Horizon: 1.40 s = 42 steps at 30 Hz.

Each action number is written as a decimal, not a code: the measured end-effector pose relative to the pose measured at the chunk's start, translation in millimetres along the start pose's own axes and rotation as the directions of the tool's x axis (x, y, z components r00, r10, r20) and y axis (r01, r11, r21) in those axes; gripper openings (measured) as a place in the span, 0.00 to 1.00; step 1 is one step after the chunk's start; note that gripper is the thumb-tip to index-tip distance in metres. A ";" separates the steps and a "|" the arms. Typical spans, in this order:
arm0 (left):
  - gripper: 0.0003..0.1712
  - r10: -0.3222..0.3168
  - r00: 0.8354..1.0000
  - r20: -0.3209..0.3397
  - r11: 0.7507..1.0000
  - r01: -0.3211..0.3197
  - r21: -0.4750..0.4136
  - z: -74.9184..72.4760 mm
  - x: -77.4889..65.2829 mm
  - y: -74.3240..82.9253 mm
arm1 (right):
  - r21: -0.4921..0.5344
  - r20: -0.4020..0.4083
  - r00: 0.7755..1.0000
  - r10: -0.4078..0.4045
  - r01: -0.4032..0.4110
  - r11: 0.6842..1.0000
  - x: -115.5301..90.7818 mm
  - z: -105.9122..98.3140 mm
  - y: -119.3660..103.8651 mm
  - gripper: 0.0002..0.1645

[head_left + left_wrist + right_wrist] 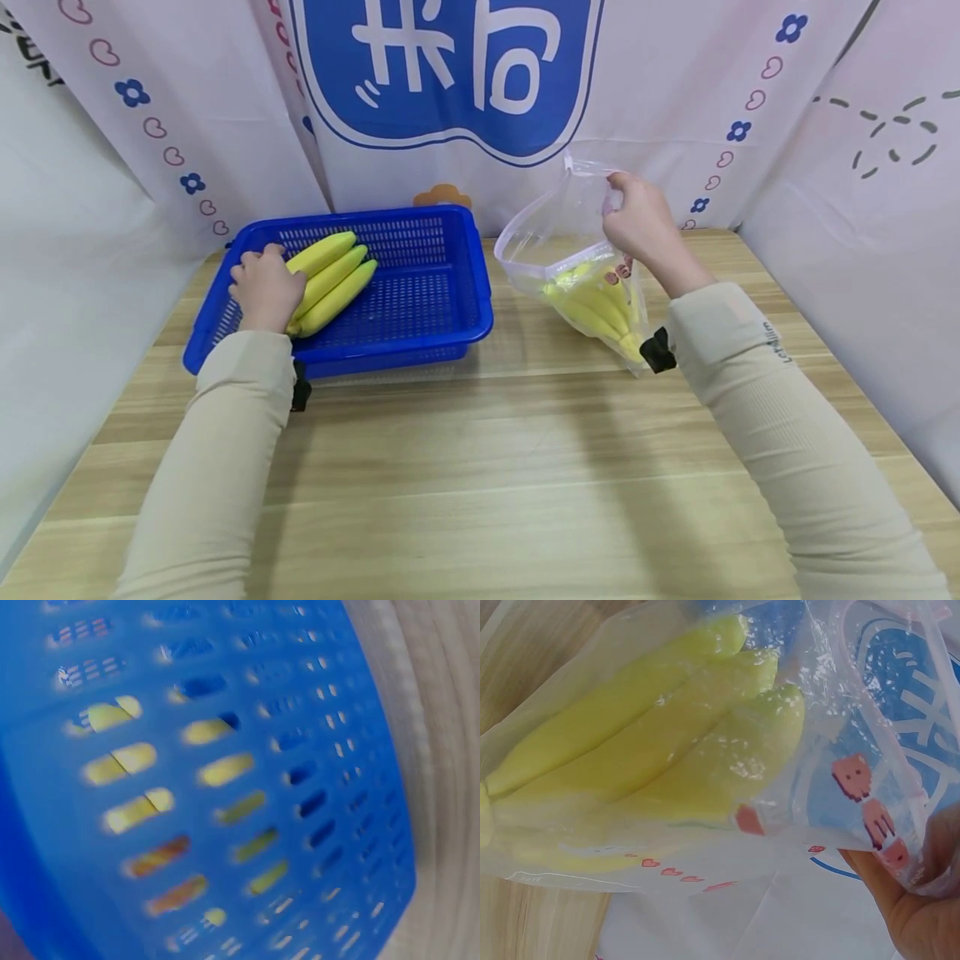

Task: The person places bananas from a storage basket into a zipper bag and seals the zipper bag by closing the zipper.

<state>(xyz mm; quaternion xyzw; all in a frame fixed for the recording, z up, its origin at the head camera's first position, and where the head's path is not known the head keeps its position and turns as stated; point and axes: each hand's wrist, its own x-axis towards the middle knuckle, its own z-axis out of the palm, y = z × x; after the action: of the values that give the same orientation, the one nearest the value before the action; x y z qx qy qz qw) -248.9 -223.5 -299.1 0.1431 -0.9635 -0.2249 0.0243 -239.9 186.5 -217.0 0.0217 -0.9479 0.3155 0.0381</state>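
Observation:
A bunch of yellow bananas [333, 283] lies at the left of a blue plastic basket [420, 343], tips toward the back right. My left hand [266, 287] reaches into the basket with its back up, covering the bunch's left side. Its fingers bend down out of sight, and whether they grip the bunch I cannot tell. My right hand [641, 217] pinches the top edge of a clear zip bag [525, 221] with a pink-white rim, its mouth spread wide. Inside the bag is another bunch of bananas [667, 727], tips toward the mouth. Little reddish cartoon prints mark the bag.
Both basket and bag are at the back of a wood-grain table [480, 467]. Behind stands a white cloth backdrop [660, 100] with a large blue printed sign [450, 75]. White panels [862, 275] close off the sides.

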 end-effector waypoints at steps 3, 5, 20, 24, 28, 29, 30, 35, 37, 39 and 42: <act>0.34 -0.028 0.999 0.031 1.000 0.027 0.016 0.9 -0.2 -7.1 | -0.003 0.001 1.000 0.002 -0.002 1.000 0.1 0.4 0.5 0.34; 0.33 -0.034 0.999 0.042 0.999 0.033 0.025 1.9 -0.5 -11.5 | -0.004 0.001 1.000 0.002 -0.002 1.000 -0.1 0.6 0.8 0.34; 0.33 -0.115 0.985 0.127 0.992 0.106 0.070 4.2 -4.4 -23.1 | -0.009 0.028 0.999 0.018 -0.018 1.000 -0.9 2.4 1.6 0.34; 0.38 -0.147 0.976 0.158 0.989 0.140 0.052 6.4 -5.1 -22.4 | -0.012 0.031 0.999 0.021 -0.021 1.000 -1.2 2.9 1.8 0.35; 0.40 -0.167 0.974 0.156 0.985 0.171 -0.009 9.6 -5.6 -21.2 | -0.011 0.032 0.999 0.021 -0.020 1.000 -1.2 3.3 1.8 0.36; 0.41 -0.171 0.973 0.157 0.984 0.177 -0.024 10.6 -5.8 -20.8 | -0.011 0.032 0.999 0.020 -0.020 1.000 -1.2 3.4 1.8 0.36; 0.41 -0.173 0.972 0.157 0.983 0.180 -0.035 11.5 -6.1 -20.4 | -0.008 0.033 0.999 0.021 -0.021 1.000 -1.1 3.4 1.8 0.36; 0.44 -0.169 0.973 0.155 0.982 0.180 -0.062 16.8 -7.8 -18.7 | -0.002 0.039 0.999 0.026 -0.026 1.000 -1.5 3.7 1.7 0.36; 0.45 -0.171 0.974 0.149 0.979 0.185 -0.087 19.1 -8.7 -17.6 | -0.001 0.040 0.999 0.027 -0.027 1.000 -1.6 3.8 1.9 0.35; 0.46 -0.180 0.973 0.147 0.974 0.197 -0.112 20.4 -9.3 -16.4 | -0.002 0.038 0.999 0.026 -0.026 1.000 -1.5 4.1 2.0 0.35; 0.45 -0.198 0.971 0.135 0.966 0.217 -0.139 22.7 -9.5 -14.2 | -0.004 0.035 0.999 0.022 -0.022 1.000 -1.2 4.6 2.3 0.35</act>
<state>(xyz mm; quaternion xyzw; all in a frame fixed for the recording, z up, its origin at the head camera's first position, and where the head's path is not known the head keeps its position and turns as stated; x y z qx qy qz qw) -238.6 -223.2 -325.5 0.2272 -0.9229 -0.3074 -0.0464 -239.1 185.6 -222.1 0.0168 -0.9492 0.3138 0.0179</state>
